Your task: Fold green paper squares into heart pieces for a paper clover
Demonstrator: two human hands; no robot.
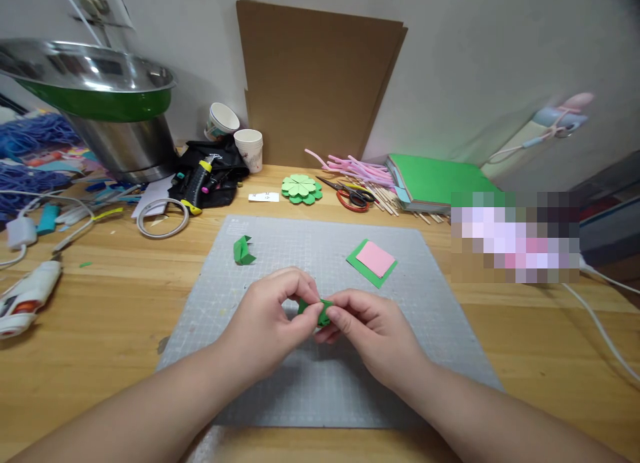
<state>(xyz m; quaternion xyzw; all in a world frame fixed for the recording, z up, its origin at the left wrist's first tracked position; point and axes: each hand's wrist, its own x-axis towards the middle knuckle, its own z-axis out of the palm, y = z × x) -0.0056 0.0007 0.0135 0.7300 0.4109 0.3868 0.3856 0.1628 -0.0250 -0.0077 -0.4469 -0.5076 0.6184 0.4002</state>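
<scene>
Between both hands, above the grey cutting mat (330, 396), is a small piece of folded green paper (324, 314). My left hand (275, 310) pinches it with thumb and forefinger. From the other side my right hand (373, 323) grips it, thumb on top. Fingers cover much of the paper, so its full shape is hidden. A second green folded paper piece (243, 250) lies on the mat, to the upper left of my hands. To the upper right, a pink paper square (376, 259) rests on a larger green paper square (367, 275).
Behind the mat are a green paper flower (300, 187), scissors (353, 196), pink sticks (355, 168) and a green stack of paper (445, 176). A tape roll (163, 218), a glue gun (30, 296) and a metal bowl (120, 76) stand left. Brown cardboard (317, 83) leans on the wall.
</scene>
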